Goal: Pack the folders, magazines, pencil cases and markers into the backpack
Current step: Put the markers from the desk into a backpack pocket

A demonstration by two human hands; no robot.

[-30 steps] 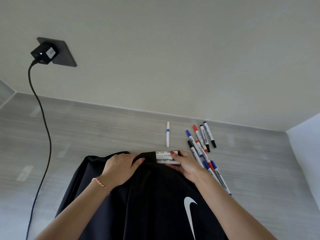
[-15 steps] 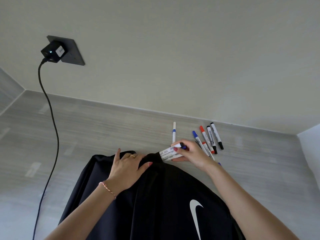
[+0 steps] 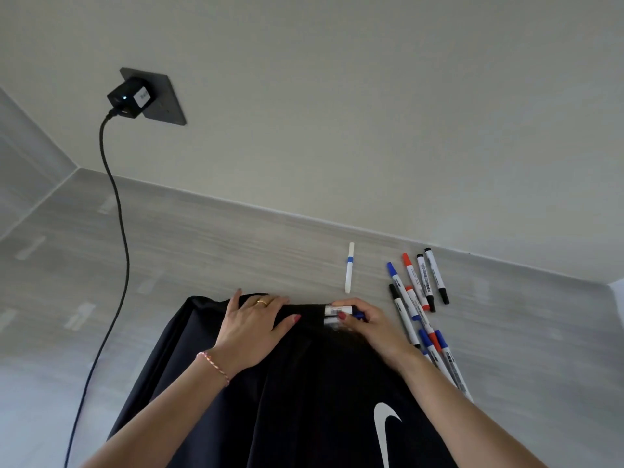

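Grey wood-grain flooring (image 3: 202, 251) runs up to a pale wall, where a black charger (image 3: 130, 96) sits in a dark socket plate and its cable (image 3: 118, 231) trails down across the floor toward the near left edge of the view. On the floor lies a black backpack (image 3: 304, 400) with a white swoosh logo, its far edge pointing at the wall. The left hand (image 3: 251, 327) rests flat on that far edge with fingers spread and mostly straight, pressing the fabric down. The right hand (image 3: 366, 324) pinches a small bundle of white markers (image 3: 337, 312) at the same edge, just right of the left hand, seemingly feeding them into an opening, though the opening itself is not visible. A lone white marker with a blue band (image 3: 349, 268) lies beyond the backpack, near the wall. To the right, a loose cluster of blue, red and black capped markers (image 3: 418, 292) lies fanned on the floor, some passing under the right forearm. The markers look light, rigid and smooth, likely to roll or slip apart, so gripping several across their barrels should work best. The backpack fabric looks soft and limp and probably needs holding open.
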